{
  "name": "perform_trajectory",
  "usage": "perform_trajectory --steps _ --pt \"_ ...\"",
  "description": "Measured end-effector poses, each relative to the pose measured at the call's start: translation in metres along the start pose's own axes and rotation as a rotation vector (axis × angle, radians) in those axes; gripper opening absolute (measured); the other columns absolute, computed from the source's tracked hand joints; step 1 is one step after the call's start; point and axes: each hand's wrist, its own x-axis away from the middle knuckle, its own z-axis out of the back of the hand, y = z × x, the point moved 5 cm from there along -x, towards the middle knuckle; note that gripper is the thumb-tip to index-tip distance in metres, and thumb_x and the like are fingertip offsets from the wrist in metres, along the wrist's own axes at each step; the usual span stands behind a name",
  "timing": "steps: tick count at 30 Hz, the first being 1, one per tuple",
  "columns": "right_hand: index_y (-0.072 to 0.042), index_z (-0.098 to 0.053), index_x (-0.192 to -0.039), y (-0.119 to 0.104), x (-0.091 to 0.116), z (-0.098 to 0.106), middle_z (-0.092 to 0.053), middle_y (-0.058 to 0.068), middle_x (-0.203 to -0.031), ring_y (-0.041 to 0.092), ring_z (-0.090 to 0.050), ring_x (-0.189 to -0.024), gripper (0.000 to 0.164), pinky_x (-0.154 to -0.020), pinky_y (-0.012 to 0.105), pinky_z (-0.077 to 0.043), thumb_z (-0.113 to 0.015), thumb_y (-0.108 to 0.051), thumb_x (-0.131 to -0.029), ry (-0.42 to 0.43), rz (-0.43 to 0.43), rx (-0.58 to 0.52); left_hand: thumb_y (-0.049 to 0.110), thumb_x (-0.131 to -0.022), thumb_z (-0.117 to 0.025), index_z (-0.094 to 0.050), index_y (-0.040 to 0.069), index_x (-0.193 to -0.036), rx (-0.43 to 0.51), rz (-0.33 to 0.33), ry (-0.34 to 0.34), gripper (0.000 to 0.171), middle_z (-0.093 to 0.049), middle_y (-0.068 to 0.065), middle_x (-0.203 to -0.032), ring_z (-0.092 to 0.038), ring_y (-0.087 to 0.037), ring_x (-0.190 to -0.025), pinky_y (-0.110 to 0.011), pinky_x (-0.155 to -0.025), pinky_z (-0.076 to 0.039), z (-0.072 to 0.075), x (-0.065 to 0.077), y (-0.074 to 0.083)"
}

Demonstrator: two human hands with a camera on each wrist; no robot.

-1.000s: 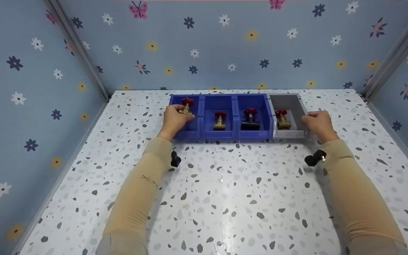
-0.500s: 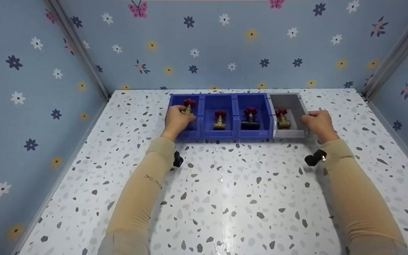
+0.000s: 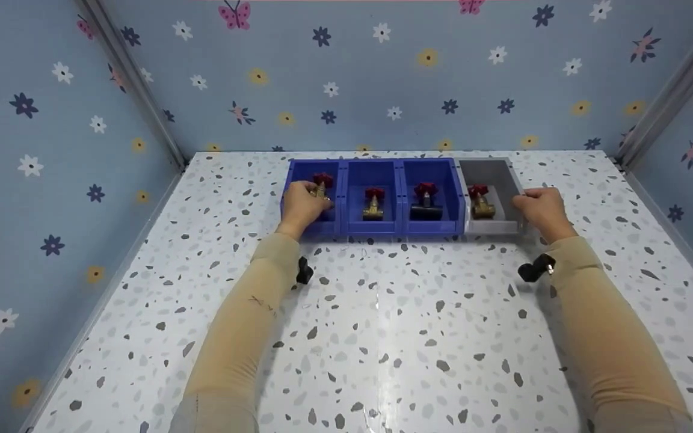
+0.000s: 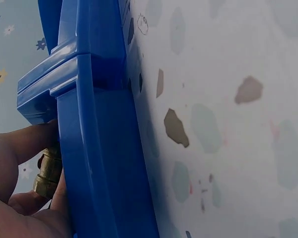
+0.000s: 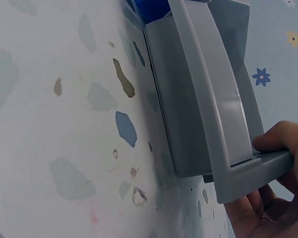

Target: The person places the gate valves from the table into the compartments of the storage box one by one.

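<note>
A brass valve with a red handwheel (image 3: 322,179) is pinched in my left hand (image 3: 302,206), inside the leftmost blue bin (image 3: 315,165). The left wrist view shows its brass body (image 4: 48,171) between thumb and fingers, partly behind the bin's front wall. My right hand (image 3: 542,210) grips the right side wall of the grey bin (image 3: 492,227); in the right wrist view the thumb lies inside the wall and the fingers outside. Another brass valve (image 3: 482,205) lies in that grey bin. The second blue bin (image 3: 372,227) holds a brass valve (image 3: 373,207), the third (image 3: 432,228) a black-bodied valve (image 3: 426,210).
The bins stand side by side in one row near the back of the speckled white table (image 3: 394,337). Blue flowered panels (image 3: 358,72) enclose the back and both sides. A black wrist mount (image 3: 304,270) hangs under the left sleeve, another (image 3: 536,268) beside the right.
My left hand has moved slightly right and lower into the leftmost bin, carrying the brass valve down with it. The right hand and the bins have stayed in place.
</note>
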Motion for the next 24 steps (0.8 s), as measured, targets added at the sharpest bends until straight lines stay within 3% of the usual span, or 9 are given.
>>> perform_trajectory --steps 7,14,18,24 --pt "0.004 -0.049 -0.159 0.002 -0.001 0.001 -0.053 0.030 -0.159 0.044 -0.052 -0.150 0.060 -0.126 0.058 -0.041 -0.053 -0.025 -0.107 -0.019 -0.016 -0.005 0.012 -0.089 -0.085 -0.072 -0.006 -0.130 -0.021 0.007 -0.013 0.046 -0.075 -0.021 -0.127 -0.070 -0.035 -0.120 -0.047 -0.108 -0.057 0.000 -0.002 -0.003" --pt "0.004 -0.049 -0.159 0.001 -0.001 0.000 -0.053 0.030 -0.160 0.045 -0.052 -0.150 0.060 -0.127 0.058 -0.041 -0.054 -0.024 -0.106 -0.022 -0.024 -0.013 0.014 -0.087 -0.087 -0.073 -0.003 -0.130 -0.047 0.039 -0.041 0.049 -0.076 -0.017 -0.126 -0.072 -0.032 -0.119 -0.048 -0.106 -0.059 -0.018 -0.035 -0.034" --pt "0.003 -0.048 -0.160 0.001 -0.001 0.000 -0.052 0.030 -0.161 0.045 -0.051 -0.151 0.060 -0.127 0.058 -0.040 -0.054 -0.024 -0.108 -0.023 -0.045 -0.017 0.013 -0.085 -0.087 -0.074 -0.003 -0.125 -0.046 0.037 -0.038 0.045 -0.077 -0.017 -0.122 -0.072 -0.031 -0.115 -0.047 -0.104 -0.059 -0.016 -0.030 -0.029" --pt "0.003 -0.048 -0.160 0.002 -0.002 0.000 -0.052 0.030 -0.161 0.044 -0.051 -0.150 0.059 -0.127 0.058 -0.040 -0.054 -0.024 -0.108 -0.026 -0.042 -0.024 0.011 -0.085 -0.086 -0.077 -0.003 -0.111 -0.050 0.007 -0.020 0.030 -0.077 -0.015 -0.110 -0.069 -0.028 -0.101 -0.046 -0.099 -0.059 -0.006 -0.006 -0.009"
